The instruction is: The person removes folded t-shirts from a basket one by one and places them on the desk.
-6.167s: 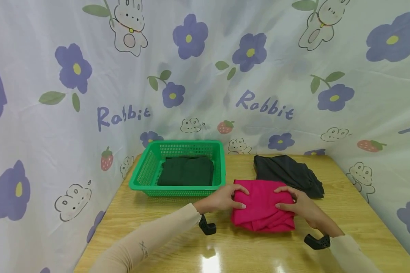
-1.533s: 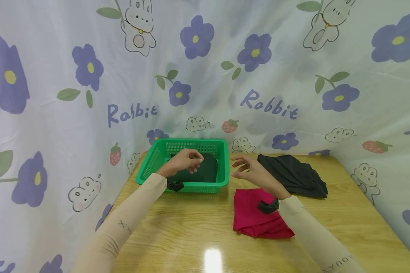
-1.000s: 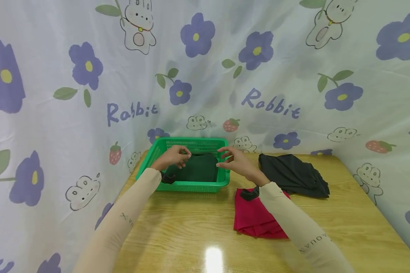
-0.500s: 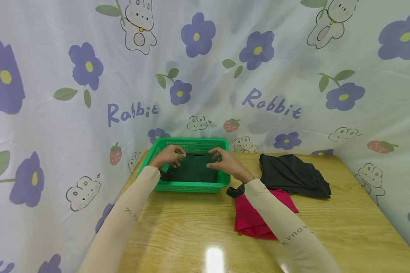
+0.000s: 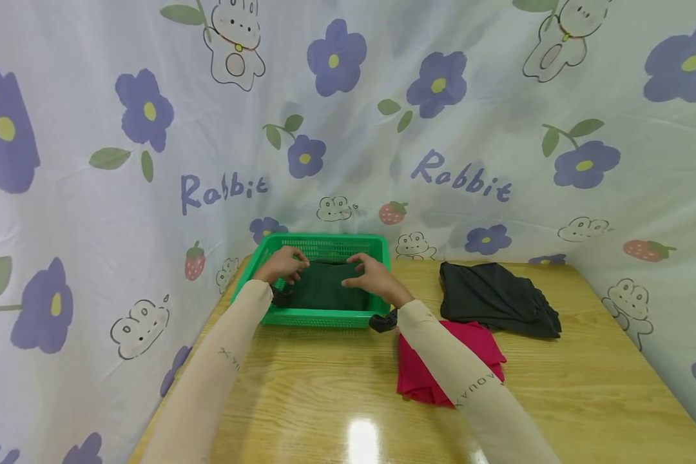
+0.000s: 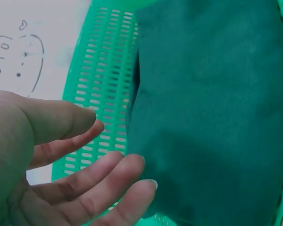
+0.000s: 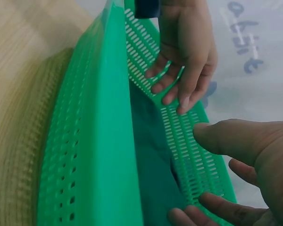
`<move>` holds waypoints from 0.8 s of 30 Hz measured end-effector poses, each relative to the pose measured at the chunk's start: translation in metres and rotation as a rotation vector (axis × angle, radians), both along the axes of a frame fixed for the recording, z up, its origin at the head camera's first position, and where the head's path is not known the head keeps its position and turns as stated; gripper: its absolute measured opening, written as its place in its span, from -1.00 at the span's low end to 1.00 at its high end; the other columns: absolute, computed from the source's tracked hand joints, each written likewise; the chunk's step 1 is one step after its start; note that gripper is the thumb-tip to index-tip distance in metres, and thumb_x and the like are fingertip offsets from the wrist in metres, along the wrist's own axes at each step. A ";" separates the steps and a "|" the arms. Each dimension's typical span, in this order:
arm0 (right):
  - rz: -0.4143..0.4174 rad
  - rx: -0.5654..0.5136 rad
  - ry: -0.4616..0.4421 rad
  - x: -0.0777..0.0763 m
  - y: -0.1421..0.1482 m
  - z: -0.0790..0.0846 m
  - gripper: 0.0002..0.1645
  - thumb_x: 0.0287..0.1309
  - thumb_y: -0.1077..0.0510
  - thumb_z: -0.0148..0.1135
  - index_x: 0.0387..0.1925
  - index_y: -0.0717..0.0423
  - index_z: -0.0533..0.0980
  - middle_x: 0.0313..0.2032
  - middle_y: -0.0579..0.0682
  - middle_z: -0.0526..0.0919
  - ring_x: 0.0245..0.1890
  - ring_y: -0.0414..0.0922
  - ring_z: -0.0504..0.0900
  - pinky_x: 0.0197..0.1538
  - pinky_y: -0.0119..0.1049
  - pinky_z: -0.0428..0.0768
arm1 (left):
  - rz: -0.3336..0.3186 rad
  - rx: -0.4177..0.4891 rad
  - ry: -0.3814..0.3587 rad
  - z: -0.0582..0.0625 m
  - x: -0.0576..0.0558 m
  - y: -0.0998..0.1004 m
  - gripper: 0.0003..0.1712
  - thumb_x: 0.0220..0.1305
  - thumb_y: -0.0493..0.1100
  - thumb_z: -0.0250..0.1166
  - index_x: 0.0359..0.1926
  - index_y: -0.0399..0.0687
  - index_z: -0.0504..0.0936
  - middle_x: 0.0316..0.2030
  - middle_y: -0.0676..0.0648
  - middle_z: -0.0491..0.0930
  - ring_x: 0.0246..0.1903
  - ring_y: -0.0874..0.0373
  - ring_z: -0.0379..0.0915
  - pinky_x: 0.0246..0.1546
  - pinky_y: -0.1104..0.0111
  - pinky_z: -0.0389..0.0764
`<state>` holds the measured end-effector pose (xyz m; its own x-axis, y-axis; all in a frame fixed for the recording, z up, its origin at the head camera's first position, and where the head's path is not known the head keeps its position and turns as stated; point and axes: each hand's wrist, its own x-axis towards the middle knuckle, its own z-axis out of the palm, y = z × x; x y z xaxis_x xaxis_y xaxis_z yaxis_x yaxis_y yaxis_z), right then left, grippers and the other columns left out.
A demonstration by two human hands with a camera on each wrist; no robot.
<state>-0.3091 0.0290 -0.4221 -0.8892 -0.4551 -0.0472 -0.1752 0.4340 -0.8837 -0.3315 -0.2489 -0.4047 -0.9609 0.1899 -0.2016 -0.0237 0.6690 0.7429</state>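
Observation:
A dark green folded cloth [image 5: 332,287] lies flat in the green plastic basket [image 5: 325,316] at the back left of the table. My left hand [image 5: 283,265] hovers over the basket's left part, its fingers loosely bent near the cloth's left edge. From the right, my right hand [image 5: 376,278] reaches over the basket, thumb and fingers spread apart above the cloth's right side. In the left wrist view nothing sits between the thumb and fingers of my left hand [image 6: 80,165]. The right wrist view also shows my right hand [image 7: 254,174] with nothing in its grasp.
A pink-red folded cloth [image 5: 483,348] rests on the wooden table [image 5: 301,386], partly hidden under my right forearm. Behind it to the right lies a dark grey cloth [image 5: 495,298]. A patterned curtain [image 5: 348,129] hangs behind the table.
Earlier both hands held the pink-red cloth; they have let it go and moved left to the basket. Over the last second the right hand has come further left, above the green cloth.

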 end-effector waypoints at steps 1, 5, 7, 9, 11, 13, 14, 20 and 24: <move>-0.001 0.006 -0.002 -0.001 -0.001 0.000 -0.22 0.30 0.05 0.44 0.46 0.04 0.33 0.36 0.32 0.37 0.20 0.21 0.50 0.17 0.14 0.54 | 0.001 -0.007 0.002 0.001 0.000 0.000 -0.59 0.62 -0.18 0.09 0.28 -0.40 0.50 0.07 -0.43 0.51 -0.18 -0.21 0.59 -0.21 0.08 0.69; -0.023 0.029 -0.011 -0.004 -0.008 -0.003 -0.23 0.30 0.05 0.44 0.45 0.03 0.34 0.37 0.31 0.36 0.22 0.22 0.49 0.17 0.15 0.53 | 0.024 -0.030 0.006 -0.001 -0.002 -0.003 -0.59 0.61 -0.20 0.09 0.28 -0.42 0.50 0.13 -0.41 0.49 -0.12 -0.26 0.55 -0.14 0.02 0.69; -0.036 0.034 -0.017 -0.005 -0.011 -0.006 -0.22 0.30 0.06 0.44 0.45 0.06 0.34 0.38 0.31 0.35 0.26 0.21 0.46 0.19 0.15 0.52 | 0.039 -0.035 -0.005 -0.004 -0.005 -0.007 -0.59 0.61 -0.21 0.09 0.28 -0.41 0.50 0.16 -0.39 0.49 -0.05 -0.29 0.52 -0.08 -0.03 0.67; -0.046 0.040 -0.018 -0.007 -0.014 -0.009 -0.22 0.29 0.07 0.44 0.45 0.09 0.33 0.40 0.30 0.34 0.30 0.21 0.43 0.21 0.14 0.51 | 0.042 -0.035 -0.019 -0.007 -0.006 -0.010 -0.58 0.61 -0.21 0.08 0.29 -0.42 0.49 0.22 -0.40 0.47 0.03 -0.31 0.50 -0.01 -0.07 0.64; -0.054 0.054 -0.018 -0.009 -0.018 -0.012 -0.22 0.30 0.09 0.44 0.45 0.11 0.32 0.43 0.28 0.32 0.34 0.20 0.40 0.24 0.14 0.49 | 0.038 -0.032 -0.041 -0.009 -0.007 -0.015 -0.58 0.62 -0.21 0.06 0.30 -0.42 0.48 0.27 -0.41 0.43 0.12 -0.33 0.45 0.03 -0.10 0.62; -0.060 0.072 -0.024 -0.010 -0.020 -0.014 -0.22 0.30 0.11 0.44 0.45 0.13 0.31 0.44 0.27 0.31 0.36 0.21 0.38 0.26 0.15 0.47 | 0.022 -0.041 -0.066 -0.010 -0.007 -0.018 -0.57 0.61 -0.20 0.04 0.31 -0.42 0.47 0.33 -0.41 0.38 0.22 -0.35 0.39 0.08 -0.12 0.59; -0.062 0.081 -0.029 -0.010 -0.021 -0.015 -0.21 0.30 0.12 0.44 0.45 0.14 0.31 0.45 0.26 0.31 0.36 0.22 0.38 0.27 0.15 0.47 | 0.014 -0.049 -0.081 -0.010 -0.007 -0.019 -0.56 0.61 -0.19 0.04 0.31 -0.41 0.46 0.35 -0.41 0.36 0.26 -0.36 0.35 0.10 -0.13 0.57; -0.074 0.166 -0.056 -0.010 -0.026 -0.018 -0.19 0.28 0.09 0.45 0.44 0.14 0.30 0.39 0.25 0.38 0.32 0.22 0.43 0.24 0.11 0.50 | -0.061 -0.156 -0.137 -0.009 -0.004 -0.020 -0.54 0.61 -0.12 0.06 0.32 -0.36 0.42 0.38 -0.42 0.29 0.31 -0.36 0.29 0.16 -0.16 0.50; -0.096 0.191 -0.055 -0.009 -0.030 -0.021 -0.20 0.28 0.10 0.45 0.43 0.18 0.30 0.36 0.29 0.40 0.30 0.24 0.43 0.19 0.09 0.53 | -0.077 -0.149 -0.155 -0.011 -0.005 -0.018 -0.53 0.61 -0.14 0.07 0.33 -0.39 0.36 0.34 -0.41 0.30 0.11 -0.28 0.39 0.04 -0.07 0.55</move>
